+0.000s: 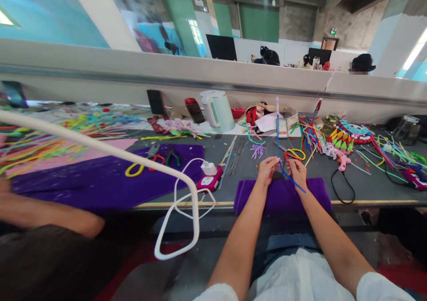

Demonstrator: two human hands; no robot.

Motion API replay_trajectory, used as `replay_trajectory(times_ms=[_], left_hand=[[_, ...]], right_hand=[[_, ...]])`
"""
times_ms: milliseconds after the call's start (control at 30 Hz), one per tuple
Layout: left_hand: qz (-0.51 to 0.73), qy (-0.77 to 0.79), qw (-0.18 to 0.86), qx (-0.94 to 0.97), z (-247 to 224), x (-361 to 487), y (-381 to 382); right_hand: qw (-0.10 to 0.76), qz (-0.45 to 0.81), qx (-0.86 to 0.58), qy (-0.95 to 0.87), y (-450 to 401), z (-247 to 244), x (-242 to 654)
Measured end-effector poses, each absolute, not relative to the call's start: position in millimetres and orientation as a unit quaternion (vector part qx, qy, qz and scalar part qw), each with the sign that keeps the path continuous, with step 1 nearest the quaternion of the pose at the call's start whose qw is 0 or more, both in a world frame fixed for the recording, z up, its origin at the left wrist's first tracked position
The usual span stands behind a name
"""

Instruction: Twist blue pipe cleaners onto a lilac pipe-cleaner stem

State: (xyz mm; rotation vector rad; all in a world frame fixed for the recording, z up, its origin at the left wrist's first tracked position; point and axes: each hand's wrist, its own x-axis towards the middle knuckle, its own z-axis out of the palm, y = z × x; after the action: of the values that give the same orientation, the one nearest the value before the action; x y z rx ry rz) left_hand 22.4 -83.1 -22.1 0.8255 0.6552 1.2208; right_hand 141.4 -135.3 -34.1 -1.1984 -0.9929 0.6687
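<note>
My left hand is closed on a blue pipe cleaner, which stands upright above it and has a pale purple tip. Close beside it, my right hand pinches the blue stem too, with a blue length slanting down toward my right wrist. Both hands are above a folded purple cloth at the table's front edge. Just behind my right hand lie scissors with yellow handles. A small purple bundle rests behind my left hand.
A white lamp arm crosses the left side. Nearby are a pink power socket, a kettle, a pink glue gun and colourful pipe cleaners. Another person's arm is at the left.
</note>
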Motion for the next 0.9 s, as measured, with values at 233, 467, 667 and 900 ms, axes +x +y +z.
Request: replay_trajectory(times_ms=[233,467,667,900], left_hand=[[0.507,0.314,0.706,0.383,-23.8,25.1,-85.2],[0.456,0.366,0.724,0.366,-33.2,26.0,-79.0],[0.44,0.432,0.707,0.346,-38.9,36.3,-73.3],[0.468,0.458,0.677,0.337,-41.6,46.3,-73.9]], right_hand=[[0.681,0.308,-0.51,-0.426,-135.1,-34.4,144.2],[0.682,0.338,-0.513,-0.397,-121.6,-53.2,149.4],[0.676,0.406,-0.514,-0.337,-108.2,-71.7,154.4],[0.662,0.416,-0.516,-0.349,-107.0,-78.0,156.9]])
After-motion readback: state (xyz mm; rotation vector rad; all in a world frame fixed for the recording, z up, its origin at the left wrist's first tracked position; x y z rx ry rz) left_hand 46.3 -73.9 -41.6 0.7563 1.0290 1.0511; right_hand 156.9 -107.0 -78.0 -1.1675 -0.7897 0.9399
